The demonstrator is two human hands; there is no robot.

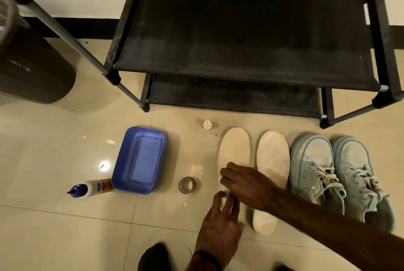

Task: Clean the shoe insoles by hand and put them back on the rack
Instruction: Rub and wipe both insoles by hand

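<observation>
Nearest to me, the person's left hand point(220, 224) reaches in low, fingers straight and slightly spread, tips touching the heel end of the left cream foam insole point(235, 150). Their right hand point(244, 183) lies across that same insole's middle, fingers bent down over its far edge; whether they pinch it or just press, I cannot tell. Both insoles lie flat on the glossy tile floor point(65, 227), the right cream insole point(272, 161) just beside the 2 pale blue lace-up sneakers point(341, 172). My worry: the thin foam could fold or crease if lifted by 1 edge. An empty blue plastic tub point(140, 159) and the black fabric shoe rack point(240, 36) wait nearby.
</observation>
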